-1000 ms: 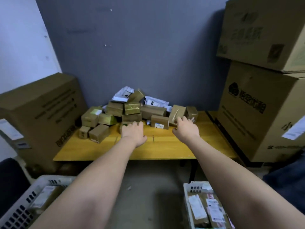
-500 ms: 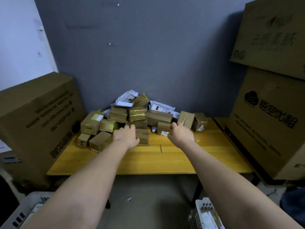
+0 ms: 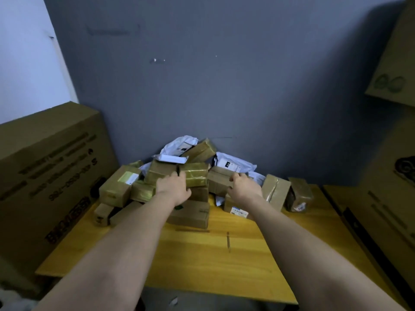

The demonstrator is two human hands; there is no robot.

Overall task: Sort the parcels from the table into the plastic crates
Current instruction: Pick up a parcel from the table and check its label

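Atop the parcel heap (image 3: 179, 176), left hand (image 3: 173, 187) clasps a taped box (image 3: 196, 177); right hand (image 3: 243, 187) seemingly grips a brown carton (image 3: 219, 181), ready to lift.

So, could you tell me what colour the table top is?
Yellow wood table top, head view.

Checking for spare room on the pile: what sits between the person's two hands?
In the head view, a shiny gold-taped parcel lies between the left hand and right hand, stacked on plain brown boxes.

The left hand (image 3: 173, 187) covers part of a shiny box (image 3: 197, 176). Its fingertips are hidden. The big box (image 3: 390, 70) up high is cut off.
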